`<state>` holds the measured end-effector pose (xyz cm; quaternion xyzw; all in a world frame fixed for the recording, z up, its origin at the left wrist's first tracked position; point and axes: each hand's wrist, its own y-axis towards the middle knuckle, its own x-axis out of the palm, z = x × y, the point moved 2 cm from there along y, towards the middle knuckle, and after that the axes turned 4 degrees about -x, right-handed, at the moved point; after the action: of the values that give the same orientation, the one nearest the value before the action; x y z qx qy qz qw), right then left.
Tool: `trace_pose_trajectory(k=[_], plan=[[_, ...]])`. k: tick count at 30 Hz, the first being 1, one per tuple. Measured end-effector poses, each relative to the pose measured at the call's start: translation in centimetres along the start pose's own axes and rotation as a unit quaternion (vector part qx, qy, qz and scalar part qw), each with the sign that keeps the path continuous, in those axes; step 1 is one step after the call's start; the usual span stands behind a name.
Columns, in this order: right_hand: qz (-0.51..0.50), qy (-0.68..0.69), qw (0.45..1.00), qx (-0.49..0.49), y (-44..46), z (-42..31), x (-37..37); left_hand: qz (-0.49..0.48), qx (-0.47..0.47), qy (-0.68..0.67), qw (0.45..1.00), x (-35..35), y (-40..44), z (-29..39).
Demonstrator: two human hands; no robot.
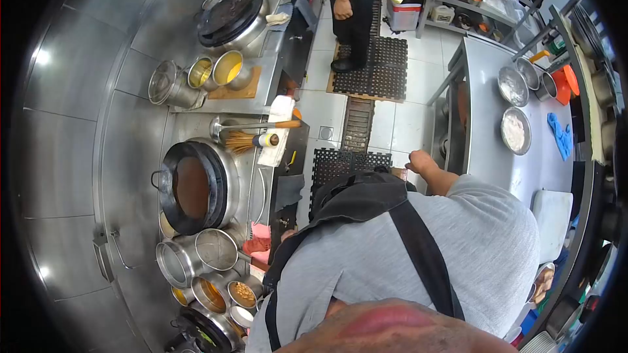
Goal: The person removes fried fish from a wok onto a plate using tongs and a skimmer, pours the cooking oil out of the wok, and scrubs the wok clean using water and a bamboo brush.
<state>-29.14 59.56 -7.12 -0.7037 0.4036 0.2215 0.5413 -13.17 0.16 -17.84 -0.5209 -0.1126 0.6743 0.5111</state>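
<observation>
My right hand (422,161) is out in front of my apron, low over the aisle, with its fingers curled in. Whether anything sits inside them is not visible. Only a sliver of my left hand (287,235) shows at the edge of my black apron (356,199), beside the stove front; its fingers are hidden. Near it lie a red-pink cloth (257,240) and the handle of a round strainer (216,250). A black wok (192,187) with brown liquid sits on the stove to the left.
A ladle (258,125) and a bamboo brush (245,141) lie behind the wok. Pots of sauces (210,294) crowd the lower left. Bowls of white powder (515,131) and a blue cloth (560,136) are on the right steel table (487,117). Another person (353,13) stands ahead on a black mat (376,72).
</observation>
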Motion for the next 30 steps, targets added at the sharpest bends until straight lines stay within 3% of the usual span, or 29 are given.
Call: trace_pose_trajectory(k=[2, 4, 6, 8, 12, 16, 23, 30], plan=[[-0.026, -0.023, 0.999, 0.029, 0.4, 3.0, 0.6, 0.039, 0.067, 0.092, 0.993, 0.1, -0.1, 1.2], [-0.004, -0.014, 1.000, 0.021, 0.5, 4.4, -0.2, 0.078, 0.060, 0.056, 0.994, 0.3, -0.1, 1.9], [0.010, -0.011, 1.000, 0.008, 0.4, 5.3, -1.3, 0.114, -0.034, -0.167, 0.979, 1.2, -1.2, 1.3], [0.053, 0.027, 0.998, 0.016, 0.3, 5.6, -2.6, 0.170, -0.091, -0.352, 0.916, -0.3, -3.3, 0.7], [0.101, 0.057, 0.993, 0.006, 0.2, 6.9, -2.0, 0.275, -0.088, -0.488, 0.824, -4.4, -6.4, 0.6], [0.073, 0.053, 0.995, 0.032, -2.1, 7.9, -1.0, 0.331, -0.057, -0.542, 0.771, -7.7, -7.9, 1.0], [0.056, 0.049, 0.996, 0.042, -3.7, 10.1, 1.6, 0.329, -0.022, -0.552, 0.766, -11.1, -7.8, 3.8], [0.057, 0.046, 0.994, 0.082, -4.3, 8.0, -4.0, 0.281, -0.017, -0.541, 0.792, -12.6, -7.7, 4.5]])
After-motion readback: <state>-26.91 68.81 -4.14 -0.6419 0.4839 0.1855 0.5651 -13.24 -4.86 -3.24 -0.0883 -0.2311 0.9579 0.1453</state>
